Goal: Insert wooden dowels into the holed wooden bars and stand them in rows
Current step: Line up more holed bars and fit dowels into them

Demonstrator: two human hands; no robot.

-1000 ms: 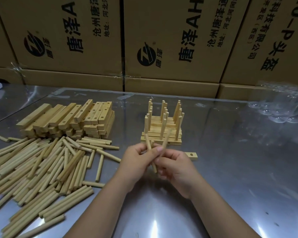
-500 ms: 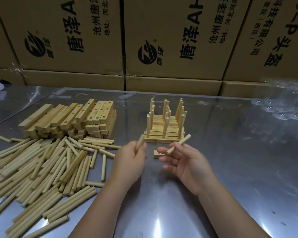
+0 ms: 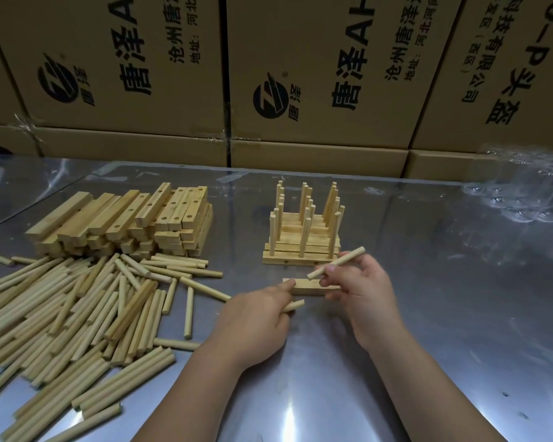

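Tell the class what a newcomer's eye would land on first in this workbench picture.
First the two hands at the centre: the right hand pinches a dowel by a loose bar, which the left hand touches while gripping another dowel. Just behind stand the finished rows of upright dowels. At the left sprawls a big dowel heap with a bar stack behind it.

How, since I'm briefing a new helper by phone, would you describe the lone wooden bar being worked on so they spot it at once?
On the shiny metal table, find the central cluster of wooden bars with upright dowels. Right in front of it, between the left hand and right hand, lies one short pale wooden bar. Only it lies singly, unstacked, with no dowels in it.
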